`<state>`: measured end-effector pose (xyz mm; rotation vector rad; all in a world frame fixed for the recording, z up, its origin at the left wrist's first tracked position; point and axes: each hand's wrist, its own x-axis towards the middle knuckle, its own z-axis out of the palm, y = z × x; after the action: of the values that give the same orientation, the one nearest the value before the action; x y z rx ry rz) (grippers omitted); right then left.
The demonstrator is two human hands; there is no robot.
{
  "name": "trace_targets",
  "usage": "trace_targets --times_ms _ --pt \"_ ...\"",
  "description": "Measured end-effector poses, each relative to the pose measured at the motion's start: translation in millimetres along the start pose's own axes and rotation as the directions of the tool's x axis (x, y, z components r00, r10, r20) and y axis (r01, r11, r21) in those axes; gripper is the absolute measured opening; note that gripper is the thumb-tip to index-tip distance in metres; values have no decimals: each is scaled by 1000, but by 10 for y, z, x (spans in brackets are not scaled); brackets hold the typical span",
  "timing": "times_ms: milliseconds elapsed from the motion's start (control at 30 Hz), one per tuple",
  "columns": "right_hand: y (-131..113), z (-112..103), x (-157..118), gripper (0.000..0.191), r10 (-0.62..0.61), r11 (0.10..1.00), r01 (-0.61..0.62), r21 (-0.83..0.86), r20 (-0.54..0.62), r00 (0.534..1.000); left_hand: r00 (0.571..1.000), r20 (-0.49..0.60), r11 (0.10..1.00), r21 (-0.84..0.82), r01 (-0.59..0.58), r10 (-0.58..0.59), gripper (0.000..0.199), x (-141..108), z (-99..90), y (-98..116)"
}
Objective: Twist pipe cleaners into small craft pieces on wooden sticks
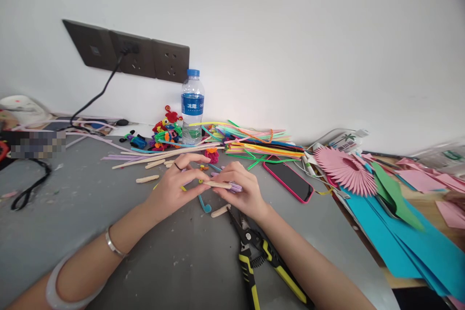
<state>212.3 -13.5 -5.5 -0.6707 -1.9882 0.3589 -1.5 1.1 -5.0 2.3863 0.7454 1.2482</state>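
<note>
My right hand (241,189) pinches a small bundle of pipe cleaners (220,185), cream in front and purple at the right end. My left hand (181,181) meets it at the bundle's left end, with thumb and fingertips bent together; whether they grip the bundle's tip is too small to tell. A blue curled pipe cleaner (206,207) and a cream folded piece (220,211) lie below my hands. Another cream piece (147,179) rests left of my left hand. Black and yellow pliers (250,247) lie beside my right forearm.
Behind my hands are a pile of coloured pipe cleaners (257,143), fuzzy figures (167,131) and a water bottle (193,106). A phone (288,179) lies at the right, near a pink paper fan (345,172) and blue sheets (410,242). A black cable (103,89) hangs at the left.
</note>
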Motion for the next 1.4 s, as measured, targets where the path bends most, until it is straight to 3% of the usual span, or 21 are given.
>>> trace_targets --times_ms 133,400,567,800,933,1033,1067,1200,1400 --pt "-3 2 2 8 77 997 -77 27 25 997 1000 -18 1000 12 -17 17 9 -1 6 6" --pt "1 4 10 4 74 995 -77 66 44 996 1000 -19 1000 11 -14 15 10 -15 23 17" --pt "26 -3 -11 30 131 987 -137 87 69 989 1000 -29 1000 1 -2 2 10 -9 16 29" --pt "10 8 -5 3 106 991 -111 77 64 992 999 -34 999 31 -27 28 10 -9 25 34" --pt "12 19 -2 6 60 996 -63 62 62 996 999 -25 998 48 -38 39 9 -13 34 35" --pt "32 17 -19 6 93 993 -97 60 71 993 999 -25 998 50 -36 37 9 -14 38 32" --pt "43 13 -28 9 122 989 -128 70 79 989 999 -33 998 48 -34 35 9 -14 38 29" --pt "88 -14 -54 53 213 969 -224 101 112 971 997 -76 998 65 -21 26 9 -11 32 8" --pt "98 -62 3 14 192 979 -194 55 41 981 995 -99 995 96 -10 19 10 -1 17 4"
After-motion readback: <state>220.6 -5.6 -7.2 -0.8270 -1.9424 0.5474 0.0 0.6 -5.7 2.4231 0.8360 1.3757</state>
